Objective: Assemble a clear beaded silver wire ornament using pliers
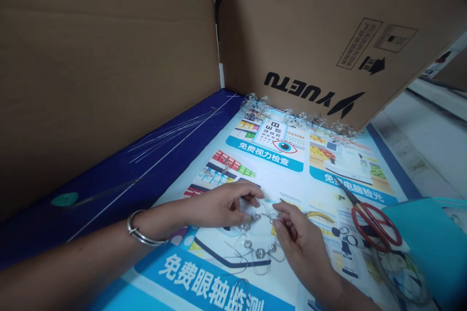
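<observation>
A ring of thin silver wire with several clear round beads (260,253) lies over the printed sheet (233,175), between my two hands. My left hand (237,204), with a silver bangle on its wrist, pinches the ring's upper left part, near a bead. On the upper right side, my right hand (294,228) has thumb and forefinger closed on the same wire piece. Loose wire ends stick out around the ring's lower side. The exact grip points are partly hidden by the fingers.
Red-handled scissors (377,226) lie right of my right hand, by a turquoise sheet (426,243). Cardboard walls (109,58) stand behind. Wire-and-bead pieces (302,119) line the right wall's base. Straight wires (171,133) and a green piece (64,199) lie left.
</observation>
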A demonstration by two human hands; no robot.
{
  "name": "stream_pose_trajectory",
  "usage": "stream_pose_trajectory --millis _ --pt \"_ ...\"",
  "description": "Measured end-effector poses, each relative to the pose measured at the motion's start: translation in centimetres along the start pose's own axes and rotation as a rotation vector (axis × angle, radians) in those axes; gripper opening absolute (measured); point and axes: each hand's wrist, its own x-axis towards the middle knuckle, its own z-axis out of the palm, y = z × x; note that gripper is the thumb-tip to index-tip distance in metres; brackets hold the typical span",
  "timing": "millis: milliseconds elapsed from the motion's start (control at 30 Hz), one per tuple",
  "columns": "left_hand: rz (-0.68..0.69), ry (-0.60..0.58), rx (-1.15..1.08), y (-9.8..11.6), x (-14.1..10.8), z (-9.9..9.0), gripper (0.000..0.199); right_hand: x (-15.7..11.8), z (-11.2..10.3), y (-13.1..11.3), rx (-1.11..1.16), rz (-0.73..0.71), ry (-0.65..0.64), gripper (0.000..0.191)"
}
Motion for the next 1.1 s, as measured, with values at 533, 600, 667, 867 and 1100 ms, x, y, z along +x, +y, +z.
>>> stream_pose_trajectory --millis 533,600,667,867,1100 --pt "0.067 -0.036 0.061 0.28 0.16 -0.12 0.049 -0.19 0.02 0.20 -0.042 -0.010 0.011 0.030" --pt "0.071 -0.042 0.074 0.40 0.17 -0.13 0.050 -0.23 0.05 0.16 -0.058 -0.015 0.020 0.031" --pt "0.071 -0.046 0.081 0.47 0.18 -0.14 0.050 -0.24 0.10 0.12 -0.077 -0.025 0.032 0.031" --pt "0.092 -0.040 0.080 0.55 0.15 -0.18 0.051 -0.07 0.18 -0.10 -0.114 -0.068 0.043 0.031" --pt "0.096 -0.042 0.085 0.73 0.07 -0.36 0.046 -0.09 0.18 -0.34 -0.110 -0.035 0.033 0.029"
